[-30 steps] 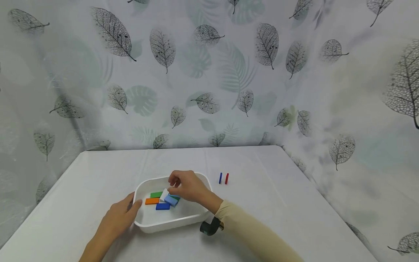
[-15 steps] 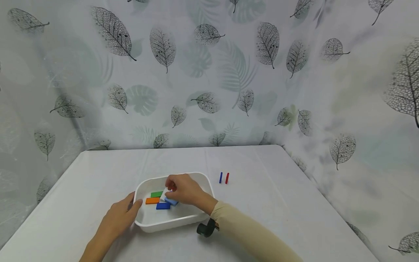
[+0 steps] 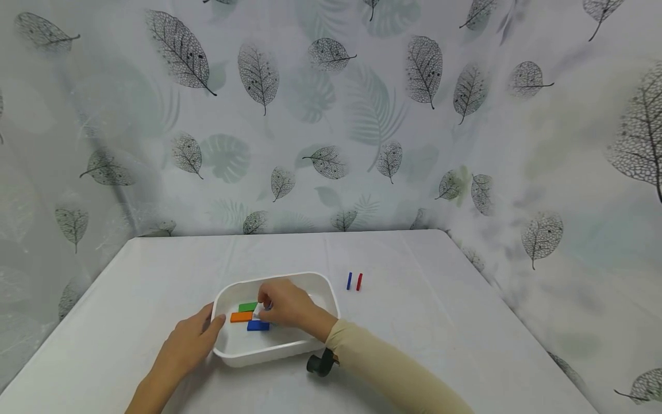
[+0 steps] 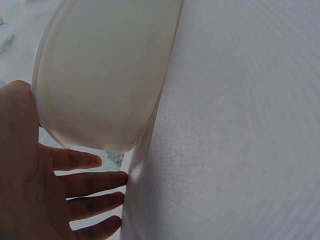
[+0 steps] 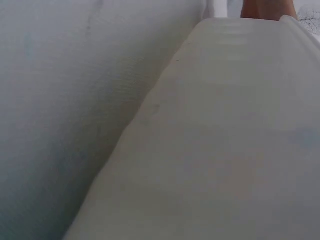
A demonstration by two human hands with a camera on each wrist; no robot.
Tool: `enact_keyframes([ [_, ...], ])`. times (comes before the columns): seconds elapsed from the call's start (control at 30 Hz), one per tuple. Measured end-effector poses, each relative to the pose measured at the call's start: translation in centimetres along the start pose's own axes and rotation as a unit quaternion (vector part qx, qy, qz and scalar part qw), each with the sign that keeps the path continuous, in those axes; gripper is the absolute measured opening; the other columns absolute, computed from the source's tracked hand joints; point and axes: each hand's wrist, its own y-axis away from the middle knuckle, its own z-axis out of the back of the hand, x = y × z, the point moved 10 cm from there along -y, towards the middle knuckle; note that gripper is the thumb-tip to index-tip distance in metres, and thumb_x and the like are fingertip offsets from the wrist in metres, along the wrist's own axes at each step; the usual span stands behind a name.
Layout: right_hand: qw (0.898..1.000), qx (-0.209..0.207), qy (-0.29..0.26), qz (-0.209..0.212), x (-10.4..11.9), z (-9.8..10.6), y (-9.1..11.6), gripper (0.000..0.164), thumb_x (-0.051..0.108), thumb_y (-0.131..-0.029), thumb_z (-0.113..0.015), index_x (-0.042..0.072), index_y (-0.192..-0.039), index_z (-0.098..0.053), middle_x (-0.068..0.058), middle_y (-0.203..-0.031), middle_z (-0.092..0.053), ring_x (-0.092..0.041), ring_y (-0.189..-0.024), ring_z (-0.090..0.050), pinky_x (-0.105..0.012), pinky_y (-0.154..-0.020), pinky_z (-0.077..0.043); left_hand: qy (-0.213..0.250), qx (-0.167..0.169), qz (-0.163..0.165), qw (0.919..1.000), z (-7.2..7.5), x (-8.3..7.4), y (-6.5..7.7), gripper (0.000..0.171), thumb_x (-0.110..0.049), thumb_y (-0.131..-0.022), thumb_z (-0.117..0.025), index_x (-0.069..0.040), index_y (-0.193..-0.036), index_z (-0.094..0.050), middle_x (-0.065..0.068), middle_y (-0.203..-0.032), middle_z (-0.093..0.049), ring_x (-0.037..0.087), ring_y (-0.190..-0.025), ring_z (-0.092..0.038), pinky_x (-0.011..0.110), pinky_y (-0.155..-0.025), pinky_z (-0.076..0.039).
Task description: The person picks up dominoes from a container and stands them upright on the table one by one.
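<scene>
One white tray (image 3: 243, 341) on one surface (image 3: 439, 322). Inside, toward nine o'clock, four in sight: one green block (image 3: 247, 307), one orange block (image 3: 241, 317), one dark blue block (image 3: 258, 325), one white block (image 3: 257, 311). At the tray's two o'clock, one blue stick (image 3: 349, 281), one red stick (image 3: 359, 282).

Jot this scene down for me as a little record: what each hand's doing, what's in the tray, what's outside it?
Left hand: the left hand rests against the tray, fingers straight
Right hand: the right hand is over the tray, fingers curled; its grip is unclear
In tray: green piece, orange piece, dark blue piece, white piece partly hidden
Beyond tray: blue stick, red stick
</scene>
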Motion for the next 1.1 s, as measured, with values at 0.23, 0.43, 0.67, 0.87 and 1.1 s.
enact_keyframes([
  [0.23,0.999,0.004,0.040,-0.010,-0.1,-0.5,0.0,0.019,0.021,-0.087,-0.085,0.018,-0.099,-0.070,0.011,-0.081,-0.057,-0.006,-0.075,-0.051,-0.018,-0.065,-0.044,0.000,-0.003,-0.002,1.0000,0.1,-0.2,0.1,0.070,-0.045,-0.109,-0.047,0.008,-0.155,-0.037,0.033,-0.149,-0.048,0.056,-0.134,-0.046,0.072,-0.098,-0.044],
  [0.43,0.998,0.008,0.060,-0.032,-0.4,-0.6,0.0,0.023,0.022,-0.085,-0.086,0.018,-0.102,-0.071,0.011,-0.084,-0.059,-0.006,-0.077,-0.051,-0.020,-0.067,-0.046,-0.001,-0.004,-0.001,1.0000,0.1,-0.3,0.1,0.070,-0.044,-0.109,-0.047,0.008,-0.155,-0.037,0.034,-0.148,-0.048,0.056,-0.133,-0.046,0.072,-0.098,-0.044],
  [0.67,0.995,0.013,0.088,-0.054,-1.1,-0.6,0.2,0.021,0.028,-0.087,-0.085,0.016,-0.097,-0.070,0.009,-0.078,-0.055,-0.008,-0.075,-0.049,-0.021,-0.059,-0.042,-0.003,-0.006,-0.001,1.0000,0.2,-0.4,0.1,0.070,-0.043,-0.109,-0.047,0.009,-0.154,-0.038,0.034,-0.148,-0.048,0.057,-0.133,-0.046,0.072,-0.097,-0.044],
  [0.87,0.993,0.016,0.101,-0.058,-1.3,-0.8,0.2,0.018,0.028,-0.088,-0.084,0.017,-0.087,-0.070,0.008,-0.074,-0.053,-0.008,-0.073,-0.048,-0.021,-0.059,-0.040,-0.005,-0.006,0.002,1.0000,0.2,-0.4,0.2,0.070,-0.043,-0.109,-0.047,0.008,-0.155,-0.037,0.034,-0.149,-0.047,0.057,-0.134,-0.045,0.073,-0.098,-0.043],
  [1.1,0.995,0.013,0.087,-0.055,-1.4,-0.9,0.1,0.017,0.025,-0.086,-0.085,0.015,-0.084,-0.072,0.008,-0.073,-0.054,-0.009,-0.073,-0.048,-0.022,-0.062,-0.040,-0.005,-0.003,0.004,1.0000,0.2,-0.3,0.1,0.071,-0.044,-0.109,-0.046,0.008,-0.155,-0.037,0.034,-0.149,-0.047,0.057,-0.134,-0.045,0.073,-0.097,-0.044],
])
